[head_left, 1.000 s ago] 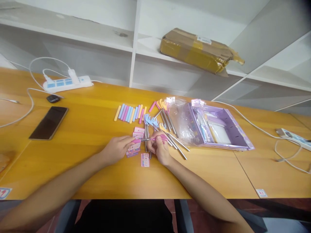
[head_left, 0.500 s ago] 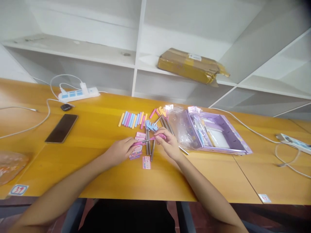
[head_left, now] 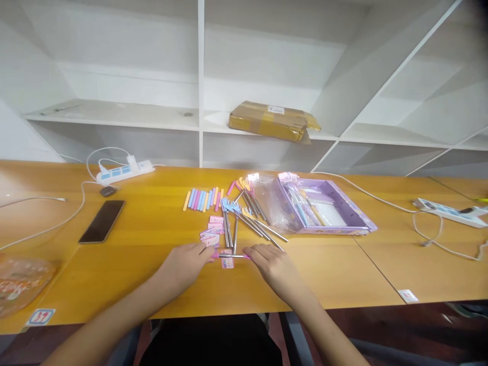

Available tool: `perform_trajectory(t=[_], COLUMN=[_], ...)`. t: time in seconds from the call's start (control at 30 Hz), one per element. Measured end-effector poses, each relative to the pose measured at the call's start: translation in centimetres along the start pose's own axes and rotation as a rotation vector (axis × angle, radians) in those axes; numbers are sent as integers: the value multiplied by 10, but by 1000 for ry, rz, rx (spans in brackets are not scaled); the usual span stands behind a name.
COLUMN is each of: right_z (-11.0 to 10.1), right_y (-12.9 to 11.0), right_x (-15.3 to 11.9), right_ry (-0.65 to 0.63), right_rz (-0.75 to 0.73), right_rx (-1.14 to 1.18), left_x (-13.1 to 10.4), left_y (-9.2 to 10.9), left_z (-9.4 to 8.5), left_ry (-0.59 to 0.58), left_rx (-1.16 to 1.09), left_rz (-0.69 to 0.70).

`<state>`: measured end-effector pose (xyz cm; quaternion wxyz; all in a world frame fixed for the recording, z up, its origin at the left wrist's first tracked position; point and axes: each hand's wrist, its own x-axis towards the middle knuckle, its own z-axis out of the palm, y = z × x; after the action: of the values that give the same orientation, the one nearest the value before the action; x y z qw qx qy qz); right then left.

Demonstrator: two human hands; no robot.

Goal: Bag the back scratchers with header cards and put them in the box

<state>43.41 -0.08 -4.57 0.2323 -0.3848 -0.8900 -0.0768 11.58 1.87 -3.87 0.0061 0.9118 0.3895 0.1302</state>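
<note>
A pink-ended metal rod (head_left: 232, 256) is gripped by 2 hands, left (head_left: 272, 264) and right (head_left: 188, 264), 1 at each end; its long axis is held crosswise above 1 card (head_left: 227, 263).

The person's bare left hand (head_left: 272, 264) and bare right hand (head_left: 190, 262) face each other, a little apart, backs up and fingers curled closed. Both bare forearms slant inward from the lower corners (the right one lying more obliquely), each wrist roughly in line with its arm.
</note>
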Motion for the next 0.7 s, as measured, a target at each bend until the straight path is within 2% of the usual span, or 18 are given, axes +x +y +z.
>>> perform_trajectory(t=[0.17, 0.3, 0.37, 0.47, 0.53, 0.6, 0.7], right_z=[-14, -21, -26, -37, -41, -40, -30], right_y=[19, 48, 69, 100, 116, 125, 131], right_x=[-41, -87, -117, -162, -186, -202, -215], right_ry=[178, 198, 205, 220, 194, 177, 141], right_rz=[51, 79, 139, 311, 391, 465, 623], right_rx=[-40, -23, -38, -91, -102, -109, -112], left_x=[-45, -83, -102, -126, -136, -139, -135], left_y=[-23, -53, -71, -98, -108, -111, -106], left_z=[-7, -13, -19, -30, -31, -28, -17], left_ry=[52, 162, 202, 223, 233, 211, 198], left_rx=[116, 147, 187, 247, 258, 249, 172], left_rz=[-25, 29, 23, -15, 14, 18, -102])
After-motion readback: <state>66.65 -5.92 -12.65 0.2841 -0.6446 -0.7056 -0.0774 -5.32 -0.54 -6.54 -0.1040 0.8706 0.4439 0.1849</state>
